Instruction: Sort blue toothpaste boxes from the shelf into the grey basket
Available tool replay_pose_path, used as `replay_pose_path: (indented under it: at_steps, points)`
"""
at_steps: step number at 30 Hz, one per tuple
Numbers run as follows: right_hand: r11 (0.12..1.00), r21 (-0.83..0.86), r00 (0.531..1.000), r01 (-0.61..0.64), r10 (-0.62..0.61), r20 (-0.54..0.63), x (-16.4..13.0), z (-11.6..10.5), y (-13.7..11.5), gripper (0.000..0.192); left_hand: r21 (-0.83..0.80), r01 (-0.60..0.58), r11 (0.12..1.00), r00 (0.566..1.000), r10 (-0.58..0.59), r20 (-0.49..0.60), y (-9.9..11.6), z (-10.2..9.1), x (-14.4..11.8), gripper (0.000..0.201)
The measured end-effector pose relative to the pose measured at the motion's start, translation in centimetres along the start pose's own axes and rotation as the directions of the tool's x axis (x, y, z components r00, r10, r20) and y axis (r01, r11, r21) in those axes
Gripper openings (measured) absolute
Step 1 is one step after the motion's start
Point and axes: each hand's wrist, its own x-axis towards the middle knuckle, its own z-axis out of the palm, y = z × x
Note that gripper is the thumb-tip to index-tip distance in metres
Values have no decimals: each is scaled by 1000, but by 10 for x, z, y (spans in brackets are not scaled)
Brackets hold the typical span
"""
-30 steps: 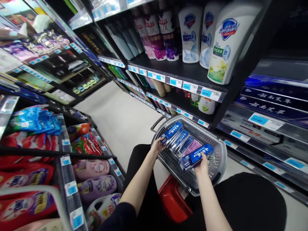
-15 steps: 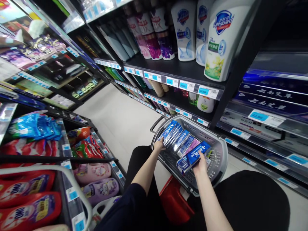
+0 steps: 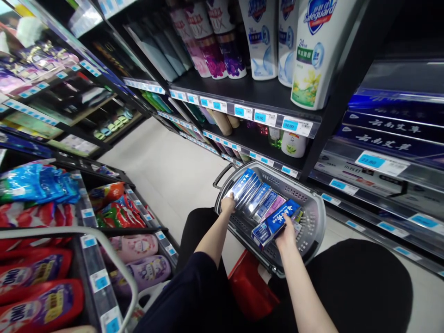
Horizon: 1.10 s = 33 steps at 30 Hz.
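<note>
Long axis crosswise over the basket (image 3: 322,217), the blue box (image 3: 271,225) lay gripped in the fingers (image 3: 286,218) of the right hand (image 3: 286,234); the left hand (image 3: 228,203) touched boxes (image 3: 248,189) toward the basket's handle (image 3: 219,176), its grip unclear.

Room above basket (image 3: 310,219), shelf (image 3: 267,99) behind

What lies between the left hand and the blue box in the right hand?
The head view shows blue and pink boxes in the grey basket.
</note>
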Motion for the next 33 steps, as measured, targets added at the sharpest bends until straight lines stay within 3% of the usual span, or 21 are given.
replay_pose_path:
  at_steps: [3, 7, 10, 11, 13, 14, 15, 17, 19, 21, 23, 25, 27, 30, 33]
  points:
    - [1000, 3, 1000, 0, 0, -20, -3, 1, -2, 22, 285, -24, 958, 998, 38, -44, 13, -15, -8, 55]
    - [999, -2, 999, 33, -33, 38, -5, 1, -3, 24, 494, -150, 856, 980, 197, -43, 35, -41, -35, 49]
    - [995, -38, 992, 95, -91, 92, -5, 3, 0, 33, 527, -345, 777, 934, 337, 114, 31, -46, -78, 51]
    - [990, -59, 988, 126, -120, 100, -6, 4, 2, 37, 494, -450, 744, 892, 394, 221, 24, -42, -97, 52]
    - [974, -115, 976, 197, -184, 115, -8, 6, 7, 45, 284, -747, 601, 646, 555, 524, 3, -29, -135, 71]
    - [962, -148, 969, 228, -209, 134, -11, 7, 9, 49, 206, -797, 568, 565, 581, 586, -9, -20, -152, 82]
    - [952, -176, 960, 252, -223, 167, -14, 8, 10, 51, 171, -803, 571, 542, 580, 608, -19, -11, -167, 95]
    - [944, -199, 938, 264, -203, 281, -21, 9, 9, 48, 99, -764, 638, 578, 608, 545, -32, 3, -187, 104]
    - [955, -171, 893, 243, -151, 423, -27, 10, 3, 43, -74, -680, 730, 615, 622, 485, -35, 6, -196, 97]
    - [970, -132, 840, 206, -106, 531, -30, 10, -6, 45, -323, -481, 815, 620, 577, 532, -31, -2, -198, 86]
    - [977, -117, 823, 177, -82, 562, -29, 9, -15, 47, -502, -180, 846, 555, 509, 658, -27, -17, -201, 81]
    - [978, -137, 849, 155, -61, 524, -27, 8, -19, 43, -570, 83, 817, 432, 486, 760, -25, -33, -207, 80]
    - [975, -174, 886, 137, -43, 461, -24, 8, -19, 38, -604, 260, 753, 331, 518, 789, -27, -44, -218, 80]
    - [974, -200, 900, 108, -10, 436, -23, 8, -15, 36, -661, 407, 631, 272, 607, 747, -31, -49, -235, 78]
    - [973, -204, 888, 107, -1, 459, -24, 7, -14, 36, -689, 443, 574, 239, 665, 708, -34, -48, -246, 78]
